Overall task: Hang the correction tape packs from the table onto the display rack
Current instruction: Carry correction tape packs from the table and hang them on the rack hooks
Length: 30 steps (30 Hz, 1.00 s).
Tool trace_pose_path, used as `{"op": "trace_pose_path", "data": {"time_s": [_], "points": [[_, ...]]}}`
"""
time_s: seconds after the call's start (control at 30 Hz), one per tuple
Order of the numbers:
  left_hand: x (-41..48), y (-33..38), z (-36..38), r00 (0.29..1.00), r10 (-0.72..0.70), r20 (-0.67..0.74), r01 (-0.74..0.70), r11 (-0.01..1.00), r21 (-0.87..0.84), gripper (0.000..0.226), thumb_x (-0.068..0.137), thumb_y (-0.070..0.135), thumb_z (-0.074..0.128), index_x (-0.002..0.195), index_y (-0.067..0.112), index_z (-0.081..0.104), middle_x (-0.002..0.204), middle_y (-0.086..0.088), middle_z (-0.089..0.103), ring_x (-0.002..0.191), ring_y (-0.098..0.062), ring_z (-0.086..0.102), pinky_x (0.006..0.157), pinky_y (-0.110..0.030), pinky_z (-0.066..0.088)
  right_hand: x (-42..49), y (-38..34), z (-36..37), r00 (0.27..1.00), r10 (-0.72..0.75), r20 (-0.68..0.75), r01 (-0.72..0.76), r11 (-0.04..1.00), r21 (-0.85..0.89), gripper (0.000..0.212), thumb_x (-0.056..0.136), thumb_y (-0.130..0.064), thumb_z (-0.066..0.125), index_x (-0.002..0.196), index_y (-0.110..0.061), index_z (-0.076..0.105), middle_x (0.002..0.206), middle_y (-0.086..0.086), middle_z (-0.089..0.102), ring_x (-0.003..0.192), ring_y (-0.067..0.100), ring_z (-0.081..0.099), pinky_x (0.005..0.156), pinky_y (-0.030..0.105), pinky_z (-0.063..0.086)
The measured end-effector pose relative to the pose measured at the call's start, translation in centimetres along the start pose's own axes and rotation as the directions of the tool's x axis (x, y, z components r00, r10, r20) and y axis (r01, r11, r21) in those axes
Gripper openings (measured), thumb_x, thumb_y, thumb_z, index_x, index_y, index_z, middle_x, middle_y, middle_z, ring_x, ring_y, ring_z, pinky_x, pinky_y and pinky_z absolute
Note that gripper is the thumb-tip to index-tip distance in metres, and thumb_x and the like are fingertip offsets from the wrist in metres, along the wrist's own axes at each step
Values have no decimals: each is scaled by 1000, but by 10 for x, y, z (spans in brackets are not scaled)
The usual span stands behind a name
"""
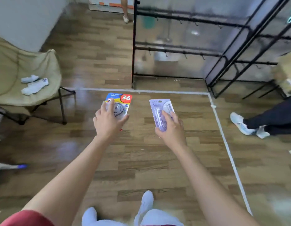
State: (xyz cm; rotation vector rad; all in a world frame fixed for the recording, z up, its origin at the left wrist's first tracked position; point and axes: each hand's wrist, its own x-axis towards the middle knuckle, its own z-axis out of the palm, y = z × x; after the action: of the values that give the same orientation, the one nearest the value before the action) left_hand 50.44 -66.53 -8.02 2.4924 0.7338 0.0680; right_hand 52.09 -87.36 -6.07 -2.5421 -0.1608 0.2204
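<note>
Well left of the display rack (174,49), mind the folding chair (27,70) and its splayed legs. Short of the rack, below its left post, grips the blue-and-yellow pack (119,103) in the left hand (108,121), fingers spread over the blister, thumb curled at the card's right edge. Just beside, under the rack's lower rail, holds the lilac pack (161,110) in the right hand (171,128), fingers wrapped round its lower end. Carries both in the air, well short of the rack, neither hung yet. Best, by the look of it: keep each card upright, hole uppermost, take one at a time, line the hole with a hook (185,55), slide on straight. Leaves plenty of bare floor before the rack; toward its right foot, watch the white floor tape (223,136) and a bystander's shoe (239,122).
</note>
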Motion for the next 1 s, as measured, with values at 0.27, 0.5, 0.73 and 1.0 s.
{"op": "trace_pose_path", "data": {"time_s": [0.27, 0.5, 0.73, 1.0], "points": [[33, 141, 66, 990, 138, 26, -138, 990, -16, 83, 79, 56, 63, 148, 31, 26, 155, -2, 24, 135, -31, 30, 109, -42, 22, 64, 102, -81, 989, 80, -127, -74, 996, 54, 64, 82, -25, 64, 142, -25, 40, 145, 0, 32, 122, 25, 36, 100, 32, 33], [95, 216, 97, 988, 157, -3, -157, 987, -15, 82, 80, 56, 63, 148, 31, 26, 155, -3, 24, 134, -33, 32, 108, -42, 24, 141, 143, -123, 979, 92, -181, -81, 995, 63, 65, 83, -24, 64, 143, -24, 40, 147, 2, 31, 126, 26, 36, 103, 30, 30], [191, 315, 115, 980, 174, -95, -180, 981, -64, 83, 80, 55, 64, 149, 31, 25, 157, -4, 22, 136, -32, 28, 108, -42, 22, 270, 161, -189, 967, 13, -254, -3, 999, 38, 65, 83, -24, 64, 143, -22, 39, 147, 5, 30, 128, 28, 36, 104, 39, 35], [281, 423, 96, 945, 236, -228, -265, 959, -104, 82, 81, 53, 63, 150, 33, 24, 157, -4, 21, 137, -31, 28, 109, -41, 21, 396, 148, -266, 924, -95, -370, 113, 993, 27, 66, 82, -23, 66, 143, -21, 39, 146, 10, 33, 129, 30, 34, 108, 37, 29]]}}
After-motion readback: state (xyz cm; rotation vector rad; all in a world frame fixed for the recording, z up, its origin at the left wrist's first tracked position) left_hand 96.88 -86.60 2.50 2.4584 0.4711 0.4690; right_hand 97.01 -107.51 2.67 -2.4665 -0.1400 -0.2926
